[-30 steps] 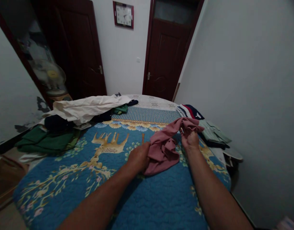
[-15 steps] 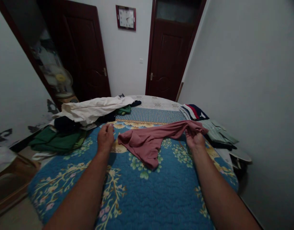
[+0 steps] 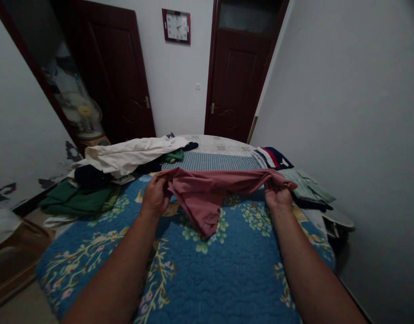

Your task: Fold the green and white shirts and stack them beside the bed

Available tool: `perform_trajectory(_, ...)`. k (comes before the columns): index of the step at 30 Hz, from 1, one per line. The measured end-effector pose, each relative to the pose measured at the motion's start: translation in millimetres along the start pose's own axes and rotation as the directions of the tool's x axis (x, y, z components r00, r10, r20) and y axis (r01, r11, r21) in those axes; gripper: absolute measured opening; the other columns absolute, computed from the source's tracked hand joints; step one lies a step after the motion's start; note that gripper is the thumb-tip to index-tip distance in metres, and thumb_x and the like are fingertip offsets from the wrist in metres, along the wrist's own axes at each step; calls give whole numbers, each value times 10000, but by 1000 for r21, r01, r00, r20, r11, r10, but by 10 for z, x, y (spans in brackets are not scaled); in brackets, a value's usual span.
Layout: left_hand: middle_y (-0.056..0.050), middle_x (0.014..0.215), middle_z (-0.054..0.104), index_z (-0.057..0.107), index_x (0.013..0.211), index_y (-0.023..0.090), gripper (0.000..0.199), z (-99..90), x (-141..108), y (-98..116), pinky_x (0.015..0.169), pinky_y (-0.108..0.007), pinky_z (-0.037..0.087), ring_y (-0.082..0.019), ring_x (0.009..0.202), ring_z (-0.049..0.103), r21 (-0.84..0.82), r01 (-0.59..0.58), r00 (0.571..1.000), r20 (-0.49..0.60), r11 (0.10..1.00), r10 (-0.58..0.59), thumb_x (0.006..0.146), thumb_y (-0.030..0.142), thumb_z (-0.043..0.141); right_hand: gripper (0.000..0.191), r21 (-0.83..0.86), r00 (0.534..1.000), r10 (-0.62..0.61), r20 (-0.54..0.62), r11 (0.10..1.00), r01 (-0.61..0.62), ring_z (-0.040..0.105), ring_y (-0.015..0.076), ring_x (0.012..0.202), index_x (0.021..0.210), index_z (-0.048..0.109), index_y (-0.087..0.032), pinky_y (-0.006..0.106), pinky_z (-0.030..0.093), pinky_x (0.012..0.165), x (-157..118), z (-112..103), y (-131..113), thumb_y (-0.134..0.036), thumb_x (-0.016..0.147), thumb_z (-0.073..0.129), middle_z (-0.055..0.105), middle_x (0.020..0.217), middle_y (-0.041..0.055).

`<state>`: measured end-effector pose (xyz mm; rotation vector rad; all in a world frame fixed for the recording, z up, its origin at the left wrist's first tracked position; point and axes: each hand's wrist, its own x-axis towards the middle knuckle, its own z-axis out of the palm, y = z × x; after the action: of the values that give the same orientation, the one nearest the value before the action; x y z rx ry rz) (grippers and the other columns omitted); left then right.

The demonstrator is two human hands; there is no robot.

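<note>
A dusty pink garment stretches between my two hands over the bed, its upper edge nearly straight and a loose part hanging down left of the middle. My left hand is closed on its left end. At the other end, my right hand grips the cloth, with a bunched piece lying past the fingers. Beneath is a blue floral quilt.
Piled clothes lie at the left, with a cream garment over dark ones and a folded green one. Folded striped clothes and a pale green shirt lie at the right. A wooden chair stands lower left.
My left hand has moved slightly right and taken hold of the garment's left end. That end has risen, and the cloth is now pulled straighter between my hands.
</note>
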<state>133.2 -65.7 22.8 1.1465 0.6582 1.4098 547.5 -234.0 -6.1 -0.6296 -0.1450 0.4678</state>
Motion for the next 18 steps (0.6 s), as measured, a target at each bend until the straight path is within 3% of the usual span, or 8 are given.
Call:
perform_trajectory(3,-12,1013,778,723,1052,237,384,-56,85,102,872,-293,599,-160,918,720,-248,6,991,-125,969,-38,772,432,899,134,12,997,-3,72,1000,2,767,160,888,957,771,-176,291,655,865,-47,47,21,-211,938,643,809,947,41)
perform_trajectory(6,5,978,757,707,1104,241,423,-115,79,106,774,-251,580,-135,851,701,-227,78,983,-142,971,-113,757,373,909,100,-19,997,22,80,1000,-21,758,154,838,950,769,-186,292,657,847,-81,66,54,-210,924,675,803,919,29)
perform_trajectory(9,-7,991,744,697,1215,244,548,-149,34,54,702,-264,561,-141,792,688,-97,213,975,-45,972,-218,713,334,898,110,-19,999,30,14,999,-30,757,153,829,921,752,-195,283,660,814,-49,33,48,-217,945,647,792,892,19)
perform_trajectory(12,-81,1140,750,692,1277,226,628,-160,-2,-17,788,-337,587,-198,916,726,108,243,970,1,964,-244,699,363,894,149,3,998,-1,-58,1000,2,754,154,827,886,727,-201,281,660,805,34,-31,-6,-245,970,612,781,878,20)
perform_trajectory(15,-174,1323,716,671,1357,222,727,-162,-37,-82,942,-446,582,-292,1120,727,374,165,978,61,913,-202,703,432,908,158,22,995,-42,-90,999,44,753,155,834,888,715,-208,289,657,815,105,-89,-61,-231,968,581,774,871,13)
perform_trajectory(18,-215,1466,653,629,1463,272,906,-127,-122,-116,1081,-540,516,-381,1310,657,571,-15,945,277,821,-175,637,423,969,196,2,990,-29,-135,1000,30,743,146,781,882,706,-205,271,641,743,119,-108,-75,-203,967,530,762,838,4)
